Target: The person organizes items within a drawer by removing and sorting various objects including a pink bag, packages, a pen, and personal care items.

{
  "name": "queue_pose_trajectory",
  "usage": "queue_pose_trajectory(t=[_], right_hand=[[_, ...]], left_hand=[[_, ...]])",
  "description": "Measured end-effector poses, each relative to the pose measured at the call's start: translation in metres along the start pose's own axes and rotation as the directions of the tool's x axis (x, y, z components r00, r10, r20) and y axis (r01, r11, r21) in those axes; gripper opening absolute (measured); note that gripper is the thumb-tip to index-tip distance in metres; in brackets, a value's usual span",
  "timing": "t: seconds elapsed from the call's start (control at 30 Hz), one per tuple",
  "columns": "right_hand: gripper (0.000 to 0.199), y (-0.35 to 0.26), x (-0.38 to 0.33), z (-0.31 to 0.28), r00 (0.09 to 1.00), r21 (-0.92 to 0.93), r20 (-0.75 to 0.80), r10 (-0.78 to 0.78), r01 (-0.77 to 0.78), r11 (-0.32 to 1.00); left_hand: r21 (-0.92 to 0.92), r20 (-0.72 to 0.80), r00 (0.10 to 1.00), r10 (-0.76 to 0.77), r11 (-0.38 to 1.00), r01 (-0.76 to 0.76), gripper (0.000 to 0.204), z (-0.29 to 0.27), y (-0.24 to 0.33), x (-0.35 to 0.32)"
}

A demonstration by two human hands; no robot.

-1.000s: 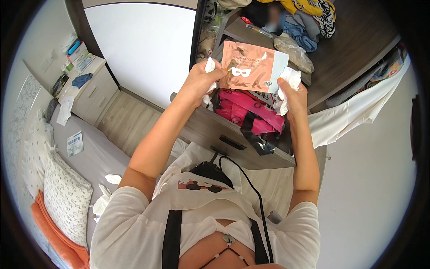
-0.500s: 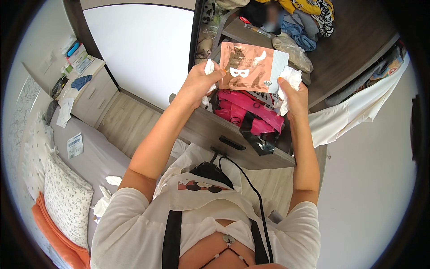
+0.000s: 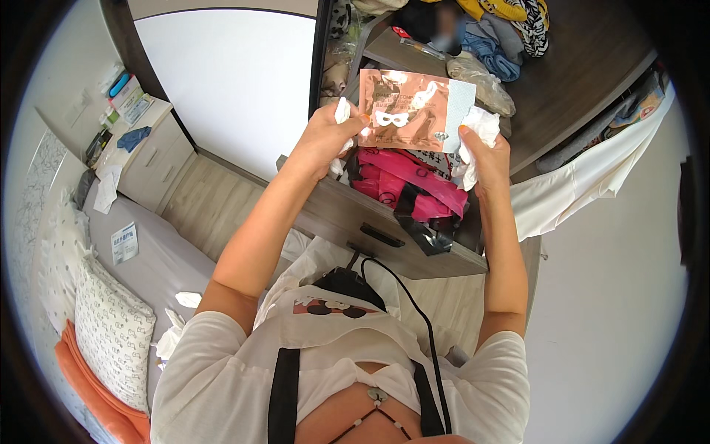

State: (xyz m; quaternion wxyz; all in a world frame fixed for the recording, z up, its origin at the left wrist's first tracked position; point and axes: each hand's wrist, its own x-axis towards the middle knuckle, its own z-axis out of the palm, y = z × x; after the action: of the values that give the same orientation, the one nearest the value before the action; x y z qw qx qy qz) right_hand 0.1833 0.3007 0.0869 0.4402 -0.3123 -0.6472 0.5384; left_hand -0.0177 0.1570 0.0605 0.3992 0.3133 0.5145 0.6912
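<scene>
A shiny rose-gold eye mask sachet [image 3: 407, 133] is held up flat over the open drawer [image 3: 325, 211]. Its left edge is pinched between the thumb and fingers of my left hand [image 3: 322, 140], which also holds a crumpled white tissue. A pale blue strip [image 3: 461, 103], apparently part of another packet behind, shows along the sachet's right side. At that side my right hand [image 3: 488, 159] is closed on a bunched white tissue [image 3: 479, 127]; whether its hidden fingers also grip the packet, I cannot tell. Bright pink plastic bags [image 3: 414, 185] fill the drawer below.
Folded clothes [image 3: 492, 55] and a clear plastic bag [image 3: 481, 83] lie on the shelf beyond the drawer. White cloth [image 3: 592, 189] hangs at the right. To the left are a bed [image 3: 170, 259] with a patterned pillow [image 3: 111, 325] and a white cabinet [image 3: 155, 152]. A black cable [image 3: 421, 318] runs down my front.
The sachet has shifted very slightly left and its front tilts a little differently, so the glare on it has moved. Both hands keep their hold.
</scene>
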Motion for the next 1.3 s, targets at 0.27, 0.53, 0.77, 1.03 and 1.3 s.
queue_pose_trajectory(t=[0.27,0.53,0.77,1.03,1.3], right_hand=[[0.021,0.0011,0.0006,-0.0014,1.000,0.028,0.006,0.005,-0.005,1.000],[0.023,0.0012,0.0001,-0.0015,1.000,0.078,0.024,0.000,-0.002,0.997],[0.023,-0.0004,-0.0004,-0.0019,0.999,0.114,0.035,-0.006,0.002,0.993],[0.024,0.0006,-0.0002,-0.0023,0.999,0.142,0.039,-0.004,-0.001,0.990],[0.026,0.0011,0.0004,-0.0029,0.999,0.146,0.050,0.015,-0.022,0.989]], left_hand=[[-0.016,0.012,1.000,-0.015,1.000,0.015,0.014,0.0005,0.0026,-0.0007],[-0.016,-0.003,1.000,-0.017,1.000,0.017,0.013,-0.0008,-0.0006,0.0009],[-0.046,0.012,1.000,-0.011,0.999,0.011,0.011,-0.0007,-0.0004,0.0007],[-0.044,0.042,0.999,-0.012,0.999,0.014,0.008,-0.0030,-0.0001,0.0008],[-0.036,0.029,1.000,-0.012,0.999,0.013,0.010,-0.0040,-0.0029,0.0029]])
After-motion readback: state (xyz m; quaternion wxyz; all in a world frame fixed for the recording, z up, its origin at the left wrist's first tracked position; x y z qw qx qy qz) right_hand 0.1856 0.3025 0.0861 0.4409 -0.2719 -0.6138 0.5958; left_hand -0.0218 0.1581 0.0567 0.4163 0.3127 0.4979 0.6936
